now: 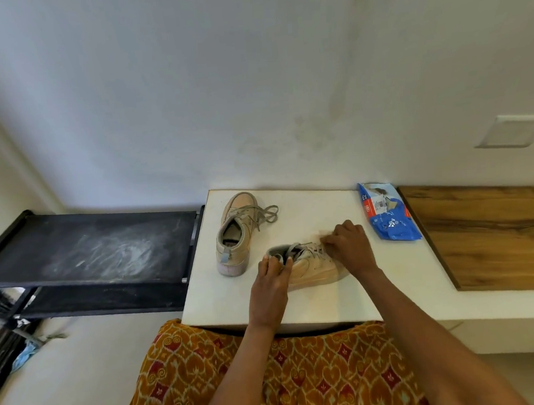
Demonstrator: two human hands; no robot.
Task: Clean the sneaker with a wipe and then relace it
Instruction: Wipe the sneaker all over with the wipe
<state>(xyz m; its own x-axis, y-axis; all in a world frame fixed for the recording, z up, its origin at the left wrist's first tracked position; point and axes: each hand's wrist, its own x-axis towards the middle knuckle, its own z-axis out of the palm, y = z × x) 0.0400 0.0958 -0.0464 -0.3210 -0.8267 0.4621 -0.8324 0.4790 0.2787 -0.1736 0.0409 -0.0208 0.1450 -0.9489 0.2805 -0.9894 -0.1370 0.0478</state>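
Sneaker (pixel 309 264): on its side near the front of the white table (pixel 331 306), long axis running left to right, heel and opening left, toe right.
Laces (pixel 311 248): along the top edge, directly under the right fingertips, so that hand is nearer the eyelets.
Right hand (pixel 350 243): fingers curled, seemingly pinching a lace near the toe end.
Left hand (pixel 273 273): gripping the heel collar, steadying it.
Second sneaker (pixel 234 233): farther left, upright, laced.
Wipes packet (pixel 386 213): far right, untouched.
Black rack (pixel 87 245): left of the table.
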